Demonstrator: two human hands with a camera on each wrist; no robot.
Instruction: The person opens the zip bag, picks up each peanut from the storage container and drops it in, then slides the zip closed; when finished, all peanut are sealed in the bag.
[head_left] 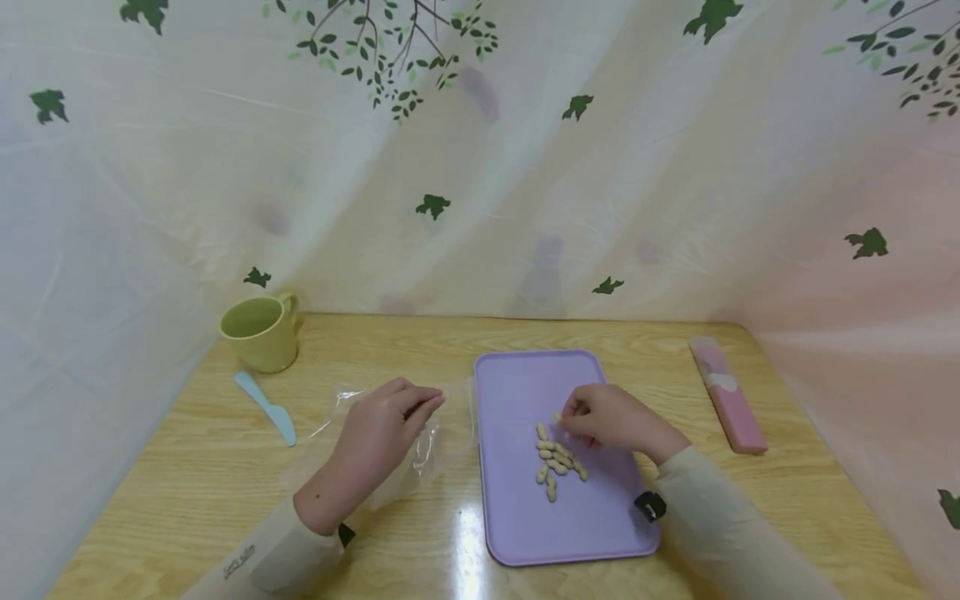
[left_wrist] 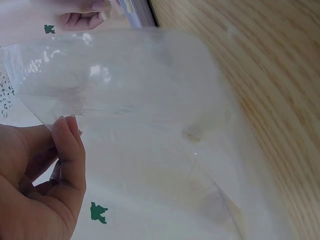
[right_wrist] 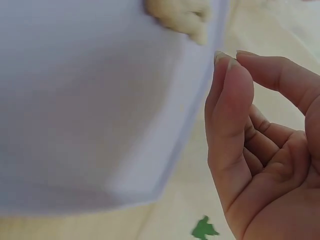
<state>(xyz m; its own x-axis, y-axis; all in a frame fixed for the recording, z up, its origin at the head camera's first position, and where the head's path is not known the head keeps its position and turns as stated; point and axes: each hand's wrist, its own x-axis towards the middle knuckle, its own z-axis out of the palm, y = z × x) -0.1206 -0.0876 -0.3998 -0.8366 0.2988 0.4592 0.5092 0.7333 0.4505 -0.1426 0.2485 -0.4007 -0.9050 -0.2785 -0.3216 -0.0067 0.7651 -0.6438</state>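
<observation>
My left hand (head_left: 381, 433) pinches the edge of a clear plastic bag (left_wrist: 145, 85) between thumb and fingertips. The bag hangs over the wood at the tray's left and looks see-through. My right hand (head_left: 613, 421) is above a purple tray (head_left: 525, 533), its thumb and fingertips closed together. A small pale peanut (head_left: 557, 417) shows at those fingertips in the head view; in the right wrist view the fingers (right_wrist: 230, 115) mostly hide it. Several unshelled peanuts (head_left: 558, 458) lie in a loose pile on the tray, just left of and below the right hand.
A yellow-green mug (head_left: 262, 337) stands at the back left, with a light blue plastic knife (head_left: 266, 408) in front of it. A long pink case (head_left: 729, 396) lies right of the tray. A leaf-patterned curtain (head_left: 495, 250) borders the wooden table (head_left: 420, 558).
</observation>
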